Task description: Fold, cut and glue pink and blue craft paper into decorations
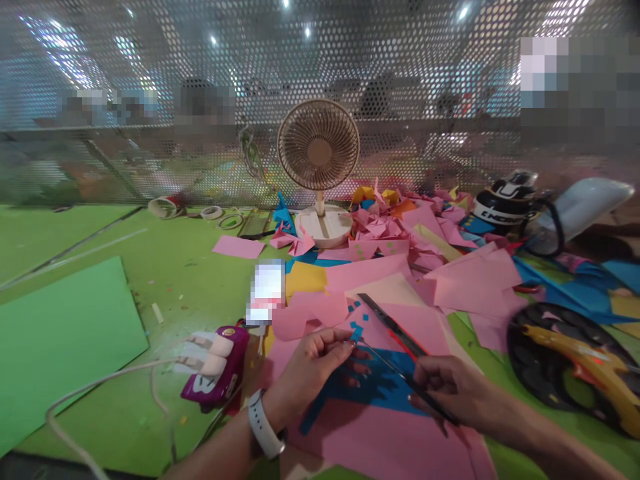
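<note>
My left hand [313, 367] hovers over a blue paper cut-out [373, 393] lying on a pink sheet [380, 440]; its thumb and fingers are pinched together near small blue paper bits [356, 328]. My right hand [453, 390] is closed around a thin dark tool [400, 373], whose tip points toward the left fingertips. A black ruler with a red edge [393, 327] lies just beyond both hands. A white watch [263, 425] sits on my left wrist.
A small desk fan [319, 167] stands at the back against a perforated metal screen. Pink, blue and yellow paper scraps [425, 253] are heaped on the right. A green sheet [60, 333] lies left, with a purple device and white cable [217, 367]. Tape rolls [213, 213] sit far back.
</note>
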A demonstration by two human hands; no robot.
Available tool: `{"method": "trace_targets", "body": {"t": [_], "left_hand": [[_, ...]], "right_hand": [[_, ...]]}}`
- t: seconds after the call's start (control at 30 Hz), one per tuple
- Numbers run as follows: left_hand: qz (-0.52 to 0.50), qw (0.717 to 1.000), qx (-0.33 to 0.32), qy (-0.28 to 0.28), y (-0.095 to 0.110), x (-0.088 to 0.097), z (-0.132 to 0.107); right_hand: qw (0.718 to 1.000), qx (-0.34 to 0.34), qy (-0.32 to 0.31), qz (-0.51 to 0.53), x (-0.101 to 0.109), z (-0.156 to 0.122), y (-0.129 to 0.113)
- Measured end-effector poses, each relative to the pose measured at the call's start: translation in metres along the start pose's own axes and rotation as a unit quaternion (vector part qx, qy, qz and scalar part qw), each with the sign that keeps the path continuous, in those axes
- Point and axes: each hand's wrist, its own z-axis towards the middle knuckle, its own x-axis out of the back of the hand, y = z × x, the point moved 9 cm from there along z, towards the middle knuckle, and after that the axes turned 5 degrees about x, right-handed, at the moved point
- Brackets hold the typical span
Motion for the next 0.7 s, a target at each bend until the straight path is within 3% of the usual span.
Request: {"method": "trace_targets", "body": {"t": [0.7], "left_hand": [[0.034, 0.999, -0.018, -0.009, 0.0045, -0.0011, -0.0001]], "right_hand": [[1.000, 0.010, -0.005, 0.004, -0.0008, -0.0022, -0.0066]]}}
